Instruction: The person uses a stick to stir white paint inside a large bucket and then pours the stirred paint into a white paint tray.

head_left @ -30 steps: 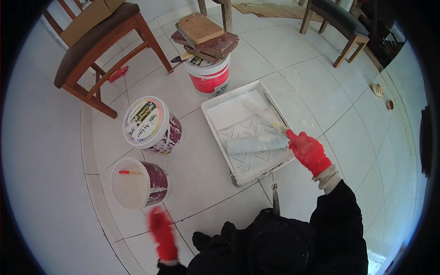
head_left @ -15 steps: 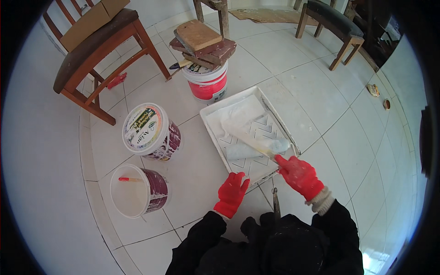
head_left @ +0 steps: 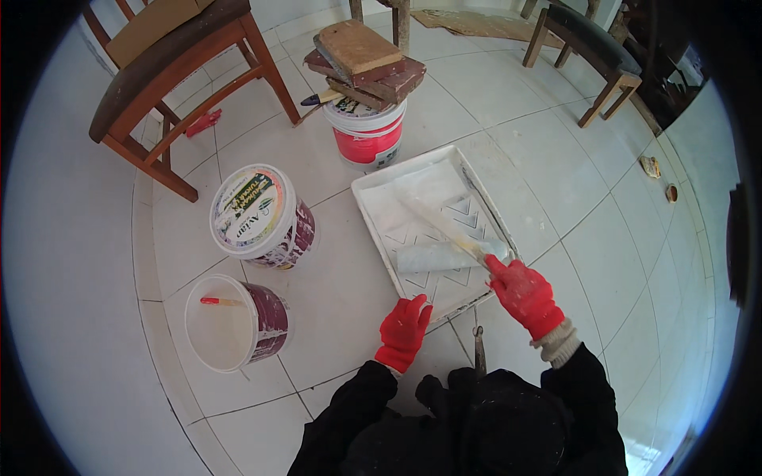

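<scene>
A white paint tray with a ridged ramp lies on the floor before me, wet white paint spread in its far part. Across the ramp rests a paint-coated roller; its handle seems to stick out past the near edge. With my right hand, in a red glove, I grip a long pale paint stick, which slants over the roller into the paint; its far end is blurred. My left hand, also red-gloved, is closed on the tray's near edge.
To the left stand an open bucket of white paint holding a red-ended stick, and a lidded bucket. Beyond, wooden blocks and a brush top a red-and-white bucket. A chair and stool stand farther off.
The stick has shifted slightly, its far end moving across the paint with my right hand. My left hand stays at the tray's edge. The whole view has tilted a little.
</scene>
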Motion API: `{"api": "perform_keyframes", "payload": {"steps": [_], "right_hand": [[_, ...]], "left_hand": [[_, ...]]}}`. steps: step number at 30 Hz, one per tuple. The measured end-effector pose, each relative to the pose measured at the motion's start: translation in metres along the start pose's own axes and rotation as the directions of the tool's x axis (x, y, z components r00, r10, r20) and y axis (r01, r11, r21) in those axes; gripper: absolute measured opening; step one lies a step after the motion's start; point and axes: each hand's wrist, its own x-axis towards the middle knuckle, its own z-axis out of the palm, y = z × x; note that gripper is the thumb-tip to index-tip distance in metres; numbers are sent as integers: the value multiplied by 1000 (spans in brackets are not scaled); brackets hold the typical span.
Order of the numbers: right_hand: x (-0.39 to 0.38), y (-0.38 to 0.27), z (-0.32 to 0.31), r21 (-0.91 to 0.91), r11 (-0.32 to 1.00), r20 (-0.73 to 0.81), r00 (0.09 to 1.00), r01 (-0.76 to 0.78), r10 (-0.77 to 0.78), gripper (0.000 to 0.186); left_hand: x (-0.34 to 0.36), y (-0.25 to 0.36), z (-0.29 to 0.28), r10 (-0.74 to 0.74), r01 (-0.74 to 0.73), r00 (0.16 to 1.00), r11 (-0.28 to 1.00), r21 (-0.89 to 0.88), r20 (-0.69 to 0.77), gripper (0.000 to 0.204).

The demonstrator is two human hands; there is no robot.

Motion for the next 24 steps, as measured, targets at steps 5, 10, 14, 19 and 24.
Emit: {"api": "perform_keyframes", "payload": {"steps": [5,10,14,19,24], "right_hand": [[-2,-13,0,66,995,-6,997,78,-77,37],[14,-14,17,75,988,-51,990,133,-129,39],[10,-23,6,61,996,54,996,70,-73,39],[11,-24,25,106,986,-49,991,129,-125,38],[-2,-7,14,92,996,61,998,-19,13,38]], "left_hand": [[-1,-3,1,-47,47,999,999,-13,20,34],[6,-3,0,-14,13,1000,999,-49,-13,32],[8,-2,3,-48,49,999,997,-57,5,31],[7,0,-1,28,-29,999,999,-41,-31,31],[-4,-1,-1,-71,71,997,995,-68,1,29]]}}
